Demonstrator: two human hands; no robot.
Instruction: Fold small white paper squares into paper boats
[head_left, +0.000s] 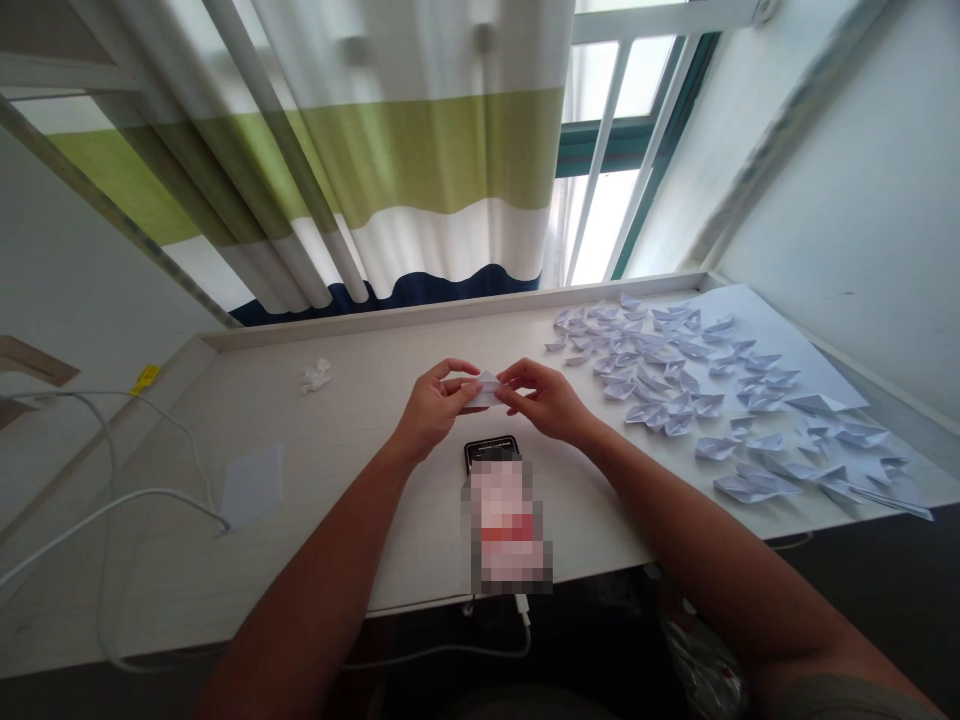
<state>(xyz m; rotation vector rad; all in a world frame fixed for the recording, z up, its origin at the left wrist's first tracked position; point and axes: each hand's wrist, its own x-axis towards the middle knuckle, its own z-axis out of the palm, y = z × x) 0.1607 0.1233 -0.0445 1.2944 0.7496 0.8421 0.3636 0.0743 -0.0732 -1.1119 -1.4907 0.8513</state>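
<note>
Between my two hands is a small piece of folded white paper (pixel 489 387), its pointed top showing above the fingers. My left hand (pixel 439 405) pinches its left side with the thumb in front. On the opposite side, my right hand (pixel 541 398) grips the paper between thumb and fingers. Just below the hands lies a phone (pixel 491 448) on the white table (pixel 360 420), its screen mostly blurred out. To the right, many folded white paper boats (pixel 660 350) are spread over the tabletop.
Under some of the boats at the right lies a large white sheet (pixel 795 340). A crumpled tissue (pixel 316 376) sits at the back left, and a flat paper piece (pixel 253 485) nearer the front. White cables (pixel 112 515) cross the left side; a charging cable (pixel 523 610) hangs off the front edge.
</note>
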